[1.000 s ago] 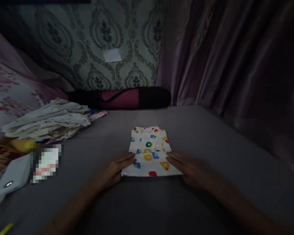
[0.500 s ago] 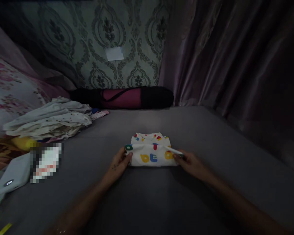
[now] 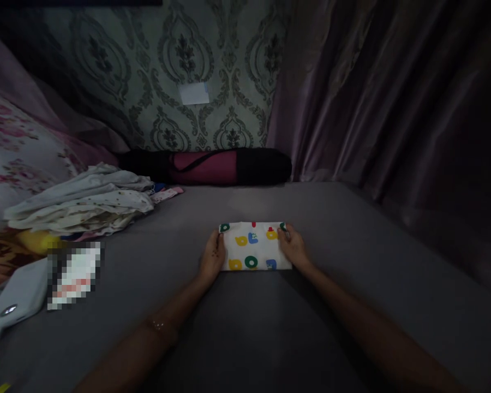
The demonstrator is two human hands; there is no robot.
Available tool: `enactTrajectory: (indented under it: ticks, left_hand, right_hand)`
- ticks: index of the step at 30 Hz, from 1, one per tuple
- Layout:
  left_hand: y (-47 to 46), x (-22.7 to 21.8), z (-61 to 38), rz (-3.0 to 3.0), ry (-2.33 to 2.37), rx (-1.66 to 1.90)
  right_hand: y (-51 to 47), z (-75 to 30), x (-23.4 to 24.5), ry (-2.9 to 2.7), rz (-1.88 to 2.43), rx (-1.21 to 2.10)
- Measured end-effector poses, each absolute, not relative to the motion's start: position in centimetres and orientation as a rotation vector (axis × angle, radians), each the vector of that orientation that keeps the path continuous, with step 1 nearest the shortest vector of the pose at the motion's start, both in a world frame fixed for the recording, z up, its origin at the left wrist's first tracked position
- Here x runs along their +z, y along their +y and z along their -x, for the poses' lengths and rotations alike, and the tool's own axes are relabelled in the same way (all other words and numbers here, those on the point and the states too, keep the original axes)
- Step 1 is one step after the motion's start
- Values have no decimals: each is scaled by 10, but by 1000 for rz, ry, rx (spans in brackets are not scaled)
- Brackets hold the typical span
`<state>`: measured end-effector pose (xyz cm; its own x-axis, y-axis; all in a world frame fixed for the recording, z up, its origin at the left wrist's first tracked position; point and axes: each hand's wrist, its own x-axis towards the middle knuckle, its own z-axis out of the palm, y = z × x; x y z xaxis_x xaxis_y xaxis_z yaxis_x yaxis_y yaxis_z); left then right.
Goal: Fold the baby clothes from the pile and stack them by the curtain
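Note:
A small white shirt [image 3: 251,248] with yellow, green, blue and red prints lies on the grey sheet, folded into a flat rectangle. My left hand [image 3: 213,255] grips its left edge near the far corner, fingers closed on the cloth. At the opposite side, my right hand [image 3: 295,248] pinches the right edge near the far corner. The shirt's neckline is hidden under the folded layer. Some fingertips of both hands are tucked out of sight behind the fabric.
A heap of pale clothes [image 3: 102,199] lies to the left, beside a floral cloth [image 3: 16,147]. A white device with a cable [image 3: 18,297] sits nearer on that side. A black and maroon long bag [image 3: 207,166] rests against the wall; curtains [image 3: 331,98] hang at right.
Both hands have moved away from me, carrying the shirt's near part over its upper part. The neckline that showed before is now covered, and the shirt forms a flat rectangle.

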<state>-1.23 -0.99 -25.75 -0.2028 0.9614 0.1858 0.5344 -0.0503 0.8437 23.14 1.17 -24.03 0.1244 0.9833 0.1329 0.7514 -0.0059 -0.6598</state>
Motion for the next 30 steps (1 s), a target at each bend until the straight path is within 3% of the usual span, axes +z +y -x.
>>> enactTrajectory:
  ticks: [14,26,30]
  left_hand:
    - [-2,-243,13,-1790,2121,599]
    - [7,-239,25,-1820,2219,464]
    - [0,-229,16,-2214,2142,517]
  right_hand:
    - [18,-219,-239,-1828,2057,345]
    - [25,-230,-232,-1807,2185,408]
    - [16,-222,-216,-1965,2107,159]
